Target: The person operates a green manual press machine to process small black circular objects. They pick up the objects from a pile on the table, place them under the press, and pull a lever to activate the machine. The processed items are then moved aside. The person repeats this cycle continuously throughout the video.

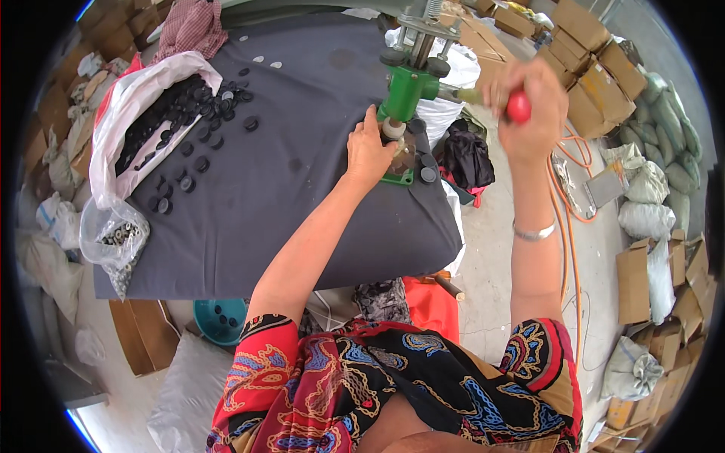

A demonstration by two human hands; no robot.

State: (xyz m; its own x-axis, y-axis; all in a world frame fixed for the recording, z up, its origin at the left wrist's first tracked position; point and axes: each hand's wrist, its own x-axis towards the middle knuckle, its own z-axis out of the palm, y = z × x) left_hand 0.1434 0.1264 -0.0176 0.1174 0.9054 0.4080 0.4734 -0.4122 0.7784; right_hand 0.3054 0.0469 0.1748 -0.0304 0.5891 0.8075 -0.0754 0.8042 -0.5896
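Note:
A green hand press stands at the right edge of the dark cloth-covered table. My right hand, slightly blurred, is closed round its lever, with the red ball knob showing between the fingers. Beneath the press's ram, my left hand curls its fingers and thumb at the pale round die. Whatever small part it pinches there is hidden. Beside the press base, several black round caps lie at the table edge.
A white sack spills black caps over the table's left side. A clear bag of small metal parts hangs by the left corner. Below are a teal basin and a carton. Orange hose crosses the floor at right.

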